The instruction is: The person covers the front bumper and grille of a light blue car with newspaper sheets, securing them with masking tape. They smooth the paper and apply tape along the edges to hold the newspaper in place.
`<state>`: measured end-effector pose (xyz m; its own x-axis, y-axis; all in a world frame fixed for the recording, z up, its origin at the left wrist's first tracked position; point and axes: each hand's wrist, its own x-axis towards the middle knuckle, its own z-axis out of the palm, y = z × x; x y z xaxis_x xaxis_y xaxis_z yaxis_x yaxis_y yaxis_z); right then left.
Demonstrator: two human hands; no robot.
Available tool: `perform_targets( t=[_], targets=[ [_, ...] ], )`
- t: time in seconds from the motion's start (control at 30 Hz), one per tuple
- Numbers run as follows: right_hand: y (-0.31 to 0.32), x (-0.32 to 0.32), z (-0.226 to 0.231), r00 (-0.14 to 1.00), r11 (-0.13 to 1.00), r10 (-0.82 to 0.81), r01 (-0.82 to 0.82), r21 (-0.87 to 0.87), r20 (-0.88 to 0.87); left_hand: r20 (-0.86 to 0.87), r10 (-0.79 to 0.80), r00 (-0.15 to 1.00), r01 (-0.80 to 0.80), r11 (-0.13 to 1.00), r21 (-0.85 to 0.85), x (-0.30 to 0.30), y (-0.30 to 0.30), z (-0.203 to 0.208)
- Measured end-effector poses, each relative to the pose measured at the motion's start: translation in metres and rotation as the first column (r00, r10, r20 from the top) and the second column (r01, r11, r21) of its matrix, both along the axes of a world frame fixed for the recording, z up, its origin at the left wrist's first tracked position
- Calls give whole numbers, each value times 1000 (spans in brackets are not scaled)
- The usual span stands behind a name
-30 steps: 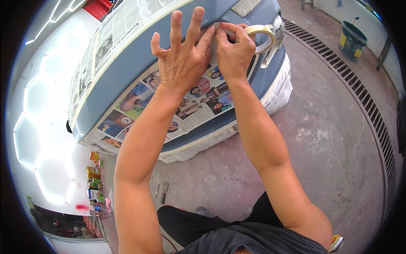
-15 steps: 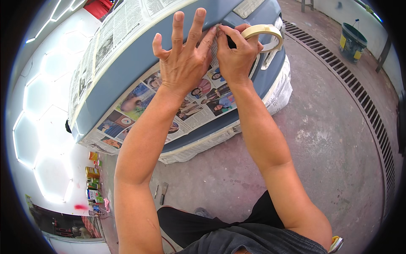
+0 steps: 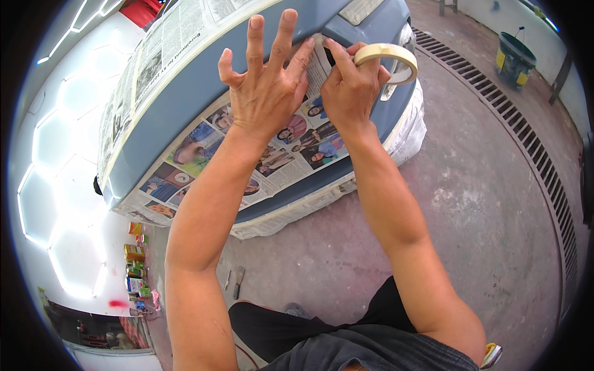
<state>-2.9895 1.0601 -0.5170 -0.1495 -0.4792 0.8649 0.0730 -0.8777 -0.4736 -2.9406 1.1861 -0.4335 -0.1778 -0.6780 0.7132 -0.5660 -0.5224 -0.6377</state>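
A blue-grey car body (image 3: 143, 127) stands before me, with newspaper (image 3: 201, 148) masking the recessed panel. My left hand (image 3: 265, 93) lies on this part with its fingers spread; one fingertip presses at the paper's upper corner. My right hand (image 3: 351, 93) is curled at the same corner, its index fingertip close to the left one. It holds a roll of cream masking tape (image 3: 406, 60) at its right side. A short light strip, apparently tape, shows between the two fingertips. My palms and thumbs are mostly hidden.
More newspaper (image 3: 179, 40) covers the upper body, and white sheeting (image 3: 408, 133) wraps the lower right. A putty knife (image 3: 239, 283) lies on the concrete floor. Paint cans (image 3: 134, 252) line the left wall. A bucket (image 3: 515, 60) stands beyond the floor grate (image 3: 495, 96).
My fingertips have moved apart, from pinched together to pressing at separate spots on the corner. My right hand and the tape roll have shifted slightly right and down.
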Motion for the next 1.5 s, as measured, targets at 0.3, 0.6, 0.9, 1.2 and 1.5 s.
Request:
perform_targets(
  t=[0.3,0.6,0.9,1.2,1.5],
  targets=[
    [4,3,7,997,998,61,-60,-15,43,21,15,1000,-15,1000,3,0,0,1],
    [3,-1,11,999,999,-15,14,-34,-35,39,110,993,-112,993,43,-8,4,2],
    [7,-25,-19,997,973,36,-51,226,70,51,203,978,-207,976,73,-22,-6,0],
    [-4,-58,-10,986,958,47,-91,272,163,64,196,978,-201,977,78,-19,0,0],
    [7,-44,-12,823,824,388,-511,244,414,-120,140,983,-116,976,182,-40,60,-33]
  ],
)
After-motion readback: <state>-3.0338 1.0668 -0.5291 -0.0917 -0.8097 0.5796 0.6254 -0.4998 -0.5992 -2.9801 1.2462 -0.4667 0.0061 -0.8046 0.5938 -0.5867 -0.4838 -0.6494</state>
